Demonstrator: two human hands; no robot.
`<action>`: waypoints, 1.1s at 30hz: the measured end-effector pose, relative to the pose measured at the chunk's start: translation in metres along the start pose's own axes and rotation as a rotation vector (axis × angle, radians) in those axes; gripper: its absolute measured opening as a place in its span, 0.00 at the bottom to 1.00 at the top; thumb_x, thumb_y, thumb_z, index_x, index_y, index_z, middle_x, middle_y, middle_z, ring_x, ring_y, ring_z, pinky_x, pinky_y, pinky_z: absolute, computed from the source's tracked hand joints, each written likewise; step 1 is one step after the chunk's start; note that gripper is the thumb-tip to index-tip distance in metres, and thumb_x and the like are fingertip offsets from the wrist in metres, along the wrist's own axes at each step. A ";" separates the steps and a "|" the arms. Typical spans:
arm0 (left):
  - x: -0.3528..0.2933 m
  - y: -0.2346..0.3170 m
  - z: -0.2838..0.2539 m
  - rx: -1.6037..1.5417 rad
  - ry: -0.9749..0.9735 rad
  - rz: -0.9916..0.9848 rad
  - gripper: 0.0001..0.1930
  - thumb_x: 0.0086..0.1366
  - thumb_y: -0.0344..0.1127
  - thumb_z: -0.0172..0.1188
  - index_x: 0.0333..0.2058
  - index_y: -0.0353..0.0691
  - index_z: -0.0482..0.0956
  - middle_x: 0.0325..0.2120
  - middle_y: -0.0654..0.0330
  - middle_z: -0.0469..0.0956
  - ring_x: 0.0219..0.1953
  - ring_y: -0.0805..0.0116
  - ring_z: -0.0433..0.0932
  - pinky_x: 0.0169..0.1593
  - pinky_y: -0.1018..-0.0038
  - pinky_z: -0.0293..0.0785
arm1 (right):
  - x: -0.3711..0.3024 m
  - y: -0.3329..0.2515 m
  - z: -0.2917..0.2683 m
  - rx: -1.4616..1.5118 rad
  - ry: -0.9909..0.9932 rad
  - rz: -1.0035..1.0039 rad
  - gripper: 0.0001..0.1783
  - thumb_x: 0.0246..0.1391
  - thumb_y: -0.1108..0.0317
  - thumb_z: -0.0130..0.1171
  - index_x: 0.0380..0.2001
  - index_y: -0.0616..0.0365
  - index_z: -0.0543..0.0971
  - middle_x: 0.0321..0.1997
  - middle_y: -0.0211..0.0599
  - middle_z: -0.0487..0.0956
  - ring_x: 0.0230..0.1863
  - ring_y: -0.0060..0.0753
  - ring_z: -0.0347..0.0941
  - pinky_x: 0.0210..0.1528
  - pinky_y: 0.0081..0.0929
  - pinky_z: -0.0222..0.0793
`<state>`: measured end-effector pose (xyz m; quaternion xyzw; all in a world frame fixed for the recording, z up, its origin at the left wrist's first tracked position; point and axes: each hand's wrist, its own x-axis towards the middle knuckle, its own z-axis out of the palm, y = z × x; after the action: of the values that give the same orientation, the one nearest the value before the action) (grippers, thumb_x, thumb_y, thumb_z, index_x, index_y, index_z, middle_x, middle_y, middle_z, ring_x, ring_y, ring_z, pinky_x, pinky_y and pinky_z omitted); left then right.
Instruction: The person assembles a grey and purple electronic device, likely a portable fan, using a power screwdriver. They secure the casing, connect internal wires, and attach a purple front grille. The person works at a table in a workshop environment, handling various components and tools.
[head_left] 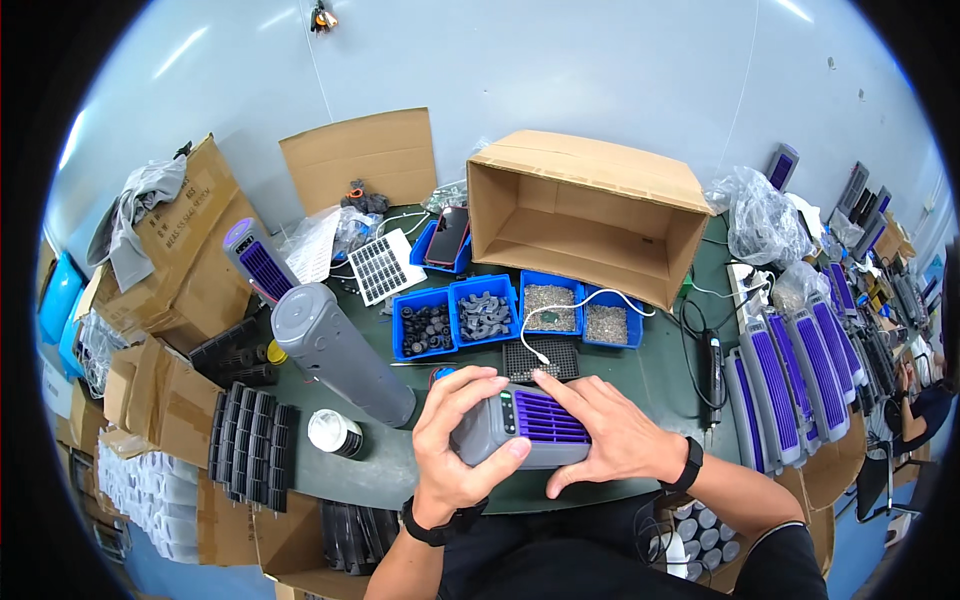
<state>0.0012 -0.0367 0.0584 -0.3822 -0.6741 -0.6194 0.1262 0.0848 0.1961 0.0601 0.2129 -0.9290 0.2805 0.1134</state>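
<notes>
A grey fan-like unit with a purple slatted grille (550,418) lies between my two hands, just above the near edge of the green table. My left hand (455,440) wraps round its rounded left end, the thumb along the near side. My right hand (615,435) grips the right part, fingers over the far side and thumb at the near side. Beyond the unit, a white cable (535,345) trails over the bins, its plug end near my right fingers. A black grid tray (540,361) sits just behind.
Blue bins (425,352) of black parts and screws stand beyond, under an open cardboard box (570,220). A grey cylinder (335,350) and a white-topped jar (335,433) are at left. An electric screwdriver (713,370) and several purple-grilled units (760,390) stand at right.
</notes>
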 end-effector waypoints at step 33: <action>-0.065 -0.059 -0.013 -0.318 0.107 -0.495 0.37 0.61 0.61 0.72 0.54 0.35 0.75 0.45 0.55 0.77 0.45 0.67 0.77 0.50 0.71 0.73 | -0.146 -0.003 -0.006 0.436 0.375 0.245 0.52 0.33 0.57 0.88 0.63 0.59 0.75 0.51 0.45 0.81 0.48 0.44 0.81 0.52 0.36 0.76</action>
<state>0.0020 -0.0684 -0.0247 -0.1882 -0.6335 -0.7485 -0.0549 0.2161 0.2459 0.0179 0.0632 -0.8285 0.5193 0.2000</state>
